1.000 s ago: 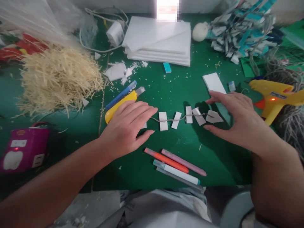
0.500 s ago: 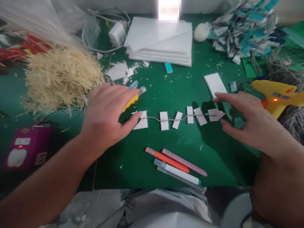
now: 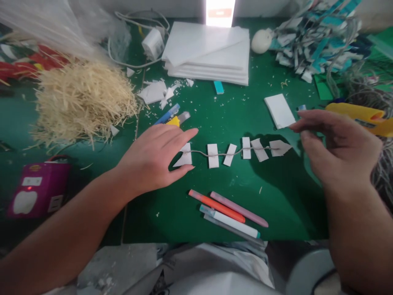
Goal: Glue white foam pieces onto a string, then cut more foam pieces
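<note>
A grey twine string runs across the green table with several small white foam pieces along it. Its right end carries a pointed foam piece, its left end a notched one. My left hand hovers around that notched piece, thumb and fingers apart, partly covering it. To the right, my right hand is raised beyond the pointed end, its fingers curved with a gap and nothing visible in them. Close to its fingertips lies a white foam rectangle.
Several markers lie in front. White foam sheets are stacked behind. Straw and a purple box are at left, a yellow glue gun at right. Blue and yellow cutters lie beyond my left hand.
My left hand has moved slightly right and nearer to me, its fingers spreading, uncovering the blue cutter. My right hand has drawn away rightward from the pointed piece. The string of pieces stays put.
</note>
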Demonstrator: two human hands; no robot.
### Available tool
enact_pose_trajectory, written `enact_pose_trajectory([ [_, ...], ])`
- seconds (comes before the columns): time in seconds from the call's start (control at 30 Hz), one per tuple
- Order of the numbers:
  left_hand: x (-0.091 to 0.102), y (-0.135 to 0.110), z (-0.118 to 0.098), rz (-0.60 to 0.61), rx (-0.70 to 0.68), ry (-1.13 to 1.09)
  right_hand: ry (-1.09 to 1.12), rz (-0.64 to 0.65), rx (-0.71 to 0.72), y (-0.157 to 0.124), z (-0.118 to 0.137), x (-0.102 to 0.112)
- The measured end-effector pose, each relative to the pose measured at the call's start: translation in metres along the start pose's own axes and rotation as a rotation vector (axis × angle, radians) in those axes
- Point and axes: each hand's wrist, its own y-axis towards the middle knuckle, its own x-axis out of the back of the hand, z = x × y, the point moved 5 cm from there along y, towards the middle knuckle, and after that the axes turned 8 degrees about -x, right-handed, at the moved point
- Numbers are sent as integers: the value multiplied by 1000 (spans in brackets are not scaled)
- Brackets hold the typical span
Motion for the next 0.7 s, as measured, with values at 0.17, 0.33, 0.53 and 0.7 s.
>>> enact_pose_trajectory([
  [0.17,-4,-1,2,26,12,-92,-18,-41,-110,3,-4,-1],
  [0.33,-4,-2,1,-22,-6,-100,-108,106,-108,8,1,3],
  [0.53,9,1,0,-194,-1,-47,-233,120,-189,9,3,7],
  [0.7,29,-3,-5,-316,-26,100,-157,-120,-337,6,4,13],
])
